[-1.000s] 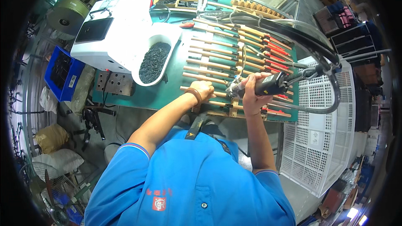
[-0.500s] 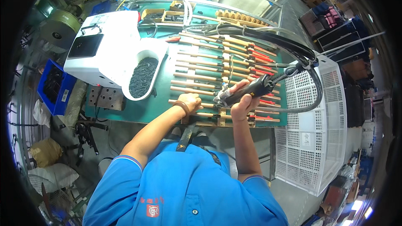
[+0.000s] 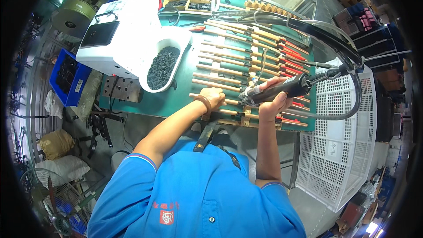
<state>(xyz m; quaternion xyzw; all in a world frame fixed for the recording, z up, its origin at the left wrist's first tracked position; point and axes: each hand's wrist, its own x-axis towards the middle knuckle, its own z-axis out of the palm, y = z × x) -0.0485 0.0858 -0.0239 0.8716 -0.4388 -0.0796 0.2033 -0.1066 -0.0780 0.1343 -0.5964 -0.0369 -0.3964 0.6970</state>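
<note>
A row of thin wooden rods (image 3: 219, 78) lies side by side on a wooden holder, with black fittings along them and red parts (image 3: 288, 65) toward their right ends. My left hand (image 3: 213, 97) is closed around one of the nearer rods at its left part. In my right hand (image 3: 275, 103) is a black handheld power tool (image 3: 286, 89) with a thick cable, gripped around its body. Its front end points left and down at the rods near my left fingers. The exact contact of its tip is too small to make out.
Left of the rods stands a white machine (image 3: 119, 39) with a white tray (image 3: 184, 46) of small dark pieces. Black hoses (image 3: 317, 31) arch over the table's right side. A white perforated crate (image 3: 339, 136) stands at the right, a blue bin (image 3: 81, 89) at the left.
The whole view has shifted, so the table sits farther right and higher in the picture. Both hands keep nearly the same place at the rods, the tool still in my right hand.
</note>
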